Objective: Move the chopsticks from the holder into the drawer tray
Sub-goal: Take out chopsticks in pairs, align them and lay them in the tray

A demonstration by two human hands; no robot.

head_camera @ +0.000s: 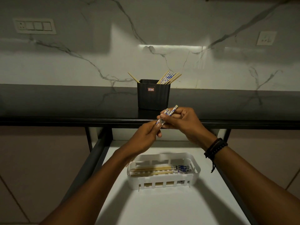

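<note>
Midway now: you hold a small bunch of blue-patterned chopsticks [168,114] in front of the black holder [153,96], above the front edge of the table [65,103].
- Right hand [181,122]: closed around the patterned ends.
- Left hand [146,137]: thumb and fingers pinched on the lower part of the same bunch; looks like you are squaring them up.
- Holder: more chopsticks [168,77] lean inside it, so the task is not finished.
- White tray [193,161]: in the open drawer [162,208], below and nearer you than the holder; several pairs [162,170] lie in it lengthwise.

Next, I judge: lower the bunch to the tray, turned level, patterned ends to the right like the rest, then return to the holder.
</note>
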